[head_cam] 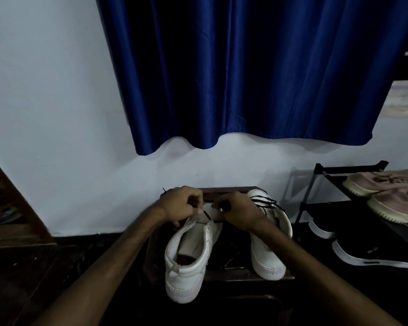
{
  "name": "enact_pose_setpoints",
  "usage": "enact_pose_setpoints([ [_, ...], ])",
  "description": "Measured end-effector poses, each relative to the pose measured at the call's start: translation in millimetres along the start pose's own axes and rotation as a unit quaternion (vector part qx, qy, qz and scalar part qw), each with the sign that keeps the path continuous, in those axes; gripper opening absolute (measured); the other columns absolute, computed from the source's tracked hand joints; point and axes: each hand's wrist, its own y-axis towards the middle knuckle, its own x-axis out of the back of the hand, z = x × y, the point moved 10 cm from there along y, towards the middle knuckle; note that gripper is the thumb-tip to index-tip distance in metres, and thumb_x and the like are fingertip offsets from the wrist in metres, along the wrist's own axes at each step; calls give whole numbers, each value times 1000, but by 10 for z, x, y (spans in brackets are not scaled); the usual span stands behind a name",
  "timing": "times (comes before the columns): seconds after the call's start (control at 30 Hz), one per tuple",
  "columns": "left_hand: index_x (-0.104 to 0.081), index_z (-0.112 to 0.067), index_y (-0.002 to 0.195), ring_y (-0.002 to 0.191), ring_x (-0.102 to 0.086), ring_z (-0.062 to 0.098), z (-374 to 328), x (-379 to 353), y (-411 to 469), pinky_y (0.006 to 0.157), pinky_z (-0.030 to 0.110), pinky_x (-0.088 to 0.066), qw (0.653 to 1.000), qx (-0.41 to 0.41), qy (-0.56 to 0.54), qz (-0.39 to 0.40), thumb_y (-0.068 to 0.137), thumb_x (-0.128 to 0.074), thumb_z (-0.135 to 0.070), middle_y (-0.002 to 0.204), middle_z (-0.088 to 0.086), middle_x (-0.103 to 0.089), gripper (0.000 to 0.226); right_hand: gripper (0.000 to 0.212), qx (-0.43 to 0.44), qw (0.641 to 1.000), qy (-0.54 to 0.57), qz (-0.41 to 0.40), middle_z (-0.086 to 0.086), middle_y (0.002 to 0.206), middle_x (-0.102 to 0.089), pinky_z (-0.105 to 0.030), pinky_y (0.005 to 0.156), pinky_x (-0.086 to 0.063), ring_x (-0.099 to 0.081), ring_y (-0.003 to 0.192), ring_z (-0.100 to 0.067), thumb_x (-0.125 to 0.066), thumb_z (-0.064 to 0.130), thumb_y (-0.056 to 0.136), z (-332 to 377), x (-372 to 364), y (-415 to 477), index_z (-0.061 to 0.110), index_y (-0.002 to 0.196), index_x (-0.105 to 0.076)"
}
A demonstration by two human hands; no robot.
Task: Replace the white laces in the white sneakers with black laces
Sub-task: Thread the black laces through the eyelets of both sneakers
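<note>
Two white sneakers stand heel-toward-me on a dark low table. The left sneaker gapes wide, and a black lace crosses its front eyelets. My left hand and my right hand hover over its toe end, each pinching a part of that black lace. The right sneaker carries black lacing across its front, partly hidden by my right wrist. A thin black lace tip sticks out behind my left hand.
A black shoe rack at the right holds pink shoes above and black shoes with white soles below. A blue curtain hangs on the white wall behind. A dark wooden piece of furniture stands at the left.
</note>
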Motion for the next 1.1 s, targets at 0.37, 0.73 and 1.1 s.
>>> enact_pose_setpoints([
  [0.37,-60,-13,80,71,-69,19,363,104,-219,57,28,-48,966,64,-194,-156,88,-64,-11,86,7,-69,10,7,-3,994,113,-7,4,70,-73,-18,61,-50,-60,56,4,-75,20,83,198,-235,160,16,79,-79],
  [0.73,-58,-14,61,70,-62,26,421,-147,-130,56,22,-37,988,152,5,1,70,-76,-40,63,0,-55,34,8,-57,890,450,-43,-12,67,-66,-24,50,-49,-54,53,-16,-66,4,89,418,62,248,-1,84,-70],
  [1.1,-72,-3,77,73,-63,22,756,-18,-188,65,28,-49,951,201,-205,-111,46,-66,-19,85,15,-70,35,15,-94,978,179,48,-7,56,-66,-20,44,-43,-50,39,-9,-68,9,74,150,-368,158,9,60,-72],
])
